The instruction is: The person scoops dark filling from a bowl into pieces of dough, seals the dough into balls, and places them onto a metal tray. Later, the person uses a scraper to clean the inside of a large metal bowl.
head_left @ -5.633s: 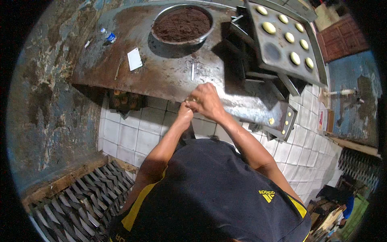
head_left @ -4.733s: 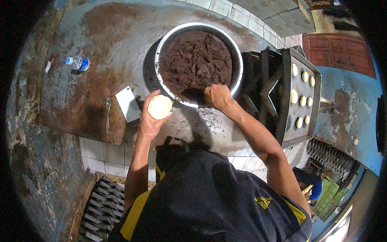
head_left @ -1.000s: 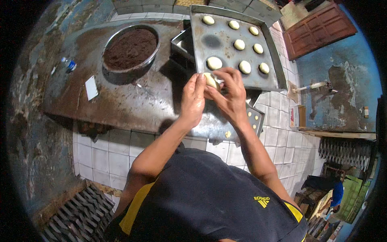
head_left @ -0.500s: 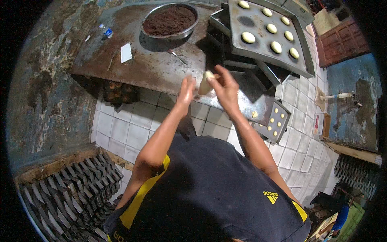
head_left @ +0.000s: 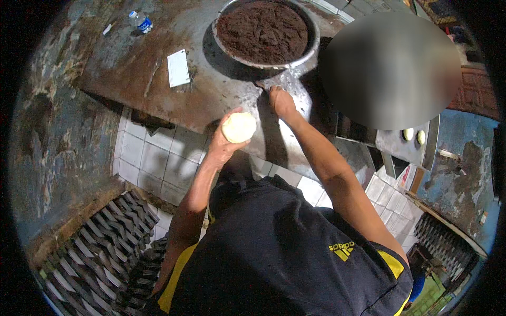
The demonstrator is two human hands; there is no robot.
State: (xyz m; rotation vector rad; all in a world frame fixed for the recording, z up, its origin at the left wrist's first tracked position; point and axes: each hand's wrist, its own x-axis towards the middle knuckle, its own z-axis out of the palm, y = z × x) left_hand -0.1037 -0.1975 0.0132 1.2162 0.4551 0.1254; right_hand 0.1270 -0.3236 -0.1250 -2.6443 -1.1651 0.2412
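Note:
My left hand (head_left: 224, 142) holds a flattened, pale round piece of dough (head_left: 239, 126) up above the table's front edge. My right hand (head_left: 281, 100) is closed on a small utensil (head_left: 260, 84) with a dark tip, just in front of a large metal bowl (head_left: 263, 31) full of dark brown crumbly filling. A white card (head_left: 178, 68) lies on the stained metal table (head_left: 121, 73), left of my hands. At the right a metal tray (head_left: 392, 145) bears pale dough rounds (head_left: 408, 135); most of it is hidden by a blurred patch.
A plastic bottle (head_left: 140, 22) lies at the table's back left. Dark metal racks (head_left: 369, 158) stand under the tray. Stacked dark metal pieces (head_left: 95, 253) sit at lower left by a peeling wall (head_left: 52, 158). White floor tiles (head_left: 158, 163) show below the table.
The dough passed from my right hand into my left, flat side up. My right hand moved up to the utensil before the bowl and took hold of it. The view shifted.

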